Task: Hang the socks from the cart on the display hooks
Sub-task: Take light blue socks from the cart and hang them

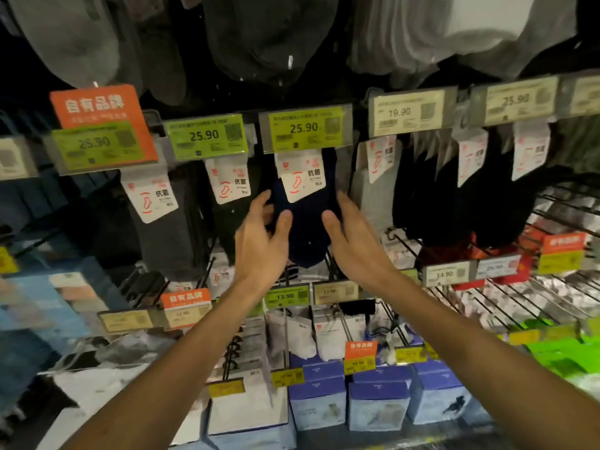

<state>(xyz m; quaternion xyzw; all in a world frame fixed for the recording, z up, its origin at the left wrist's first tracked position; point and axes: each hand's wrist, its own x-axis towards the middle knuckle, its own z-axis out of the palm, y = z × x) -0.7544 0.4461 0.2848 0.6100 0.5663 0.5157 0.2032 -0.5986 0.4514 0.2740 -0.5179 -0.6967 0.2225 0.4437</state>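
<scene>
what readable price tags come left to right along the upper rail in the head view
left green 25.90 tag by the orange sign, middle green 25.90 tag, right green 25.90 tag over the navy socks, white 19.90 tag, white 25.90 tag

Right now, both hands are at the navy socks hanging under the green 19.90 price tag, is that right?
Not quite: the head view shows the green price tag above the navy socks reads 25.90, not 19.90. The left hand and right hand are indeed at those socks.
</scene>
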